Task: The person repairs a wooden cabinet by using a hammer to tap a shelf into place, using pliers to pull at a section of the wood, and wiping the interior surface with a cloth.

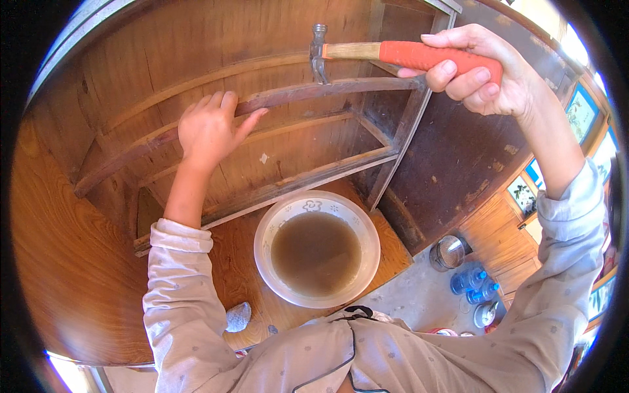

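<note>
A claw hammer [413,56] with a red grip, bare wooden neck and metal head lies level in my right hand [481,72], whose fingers wrap round the grip. Its claw points down and comes close to a wooden rail [327,90]; whether they touch I cannot tell. Farther left, my left hand [213,128] is wrapped over the same rail, thumb lying along it. The rail crosses the front of an old wooden cabinet frame [314,177] with brown back boards. Below the frame a white basin [262,255] holds murky brown water.
The basin stands on a wooden surface [223,262], with a grey crumpled cloth or sponge [238,317] near my left sleeve. On the floor at right are blue plastic bottles [466,280] and a wire-mesh container [448,252]. The cabinet's dark side panel [468,131] rises at right.
</note>
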Action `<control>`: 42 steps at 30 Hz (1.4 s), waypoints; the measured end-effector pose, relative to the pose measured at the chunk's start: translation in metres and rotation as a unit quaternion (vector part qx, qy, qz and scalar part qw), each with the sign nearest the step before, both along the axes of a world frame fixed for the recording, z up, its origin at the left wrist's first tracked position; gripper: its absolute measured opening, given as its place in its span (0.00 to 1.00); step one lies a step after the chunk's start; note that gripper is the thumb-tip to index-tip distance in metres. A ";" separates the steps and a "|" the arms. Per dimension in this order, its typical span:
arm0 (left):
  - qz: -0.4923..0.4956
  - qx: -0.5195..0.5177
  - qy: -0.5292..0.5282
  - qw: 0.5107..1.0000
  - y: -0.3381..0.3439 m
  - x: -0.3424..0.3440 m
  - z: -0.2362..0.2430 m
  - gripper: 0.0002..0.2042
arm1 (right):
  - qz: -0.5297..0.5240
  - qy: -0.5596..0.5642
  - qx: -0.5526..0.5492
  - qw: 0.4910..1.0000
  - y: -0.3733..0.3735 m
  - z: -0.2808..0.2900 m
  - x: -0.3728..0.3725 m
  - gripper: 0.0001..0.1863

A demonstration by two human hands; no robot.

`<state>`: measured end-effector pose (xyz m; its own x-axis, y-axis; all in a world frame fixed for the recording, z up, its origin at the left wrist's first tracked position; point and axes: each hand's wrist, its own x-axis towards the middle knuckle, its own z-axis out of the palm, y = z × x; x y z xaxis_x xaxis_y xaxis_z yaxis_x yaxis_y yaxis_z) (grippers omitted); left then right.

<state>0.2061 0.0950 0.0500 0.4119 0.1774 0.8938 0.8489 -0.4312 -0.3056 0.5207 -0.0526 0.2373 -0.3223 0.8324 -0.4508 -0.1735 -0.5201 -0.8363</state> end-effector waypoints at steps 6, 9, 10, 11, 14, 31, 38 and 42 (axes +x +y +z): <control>-0.002 0.031 0.000 1.000 0.000 -0.002 -0.001 0.23 | 0.025 -0.004 -0.042 0.999 -0.023 0.011 0.004 0.29; -0.005 0.033 0.000 0.999 -0.001 -0.001 -0.001 0.22 | 0.049 0.031 -0.062 0.996 -0.022 0.005 0.012 0.29; -0.005 0.034 -0.002 0.999 -0.001 0.000 0.000 0.22 | 0.042 0.037 -0.057 0.997 -0.022 0.005 0.011 0.30; -0.007 0.036 -0.001 0.999 -0.001 0.000 0.000 0.22 | 0.035 0.042 -0.053 0.997 -0.021 0.005 0.010 0.30; -0.002 0.029 0.004 1.000 -0.001 0.001 0.000 0.22 | 0.018 0.027 -0.002 0.999 -0.011 0.003 0.008 0.29; 0.016 0.036 0.009 0.999 -0.007 0.003 0.002 0.22 | 0.092 -0.032 -0.064 0.993 0.007 0.017 0.013 0.20; 0.023 -0.038 -0.012 0.999 -0.015 0.014 0.005 0.21 | 0.114 -0.026 -0.062 0.991 0.003 0.017 0.014 0.21; -0.039 0.008 0.013 0.999 -0.025 0.052 0.013 0.28 | 0.118 -0.028 -0.020 0.992 0.014 0.008 0.011 0.19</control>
<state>0.2580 0.0705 0.0629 0.4466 0.1296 0.8853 0.8051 -0.4900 -0.3344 0.5321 -0.0387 0.2451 -0.4806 0.7173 -0.5045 0.0031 -0.5739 -0.8189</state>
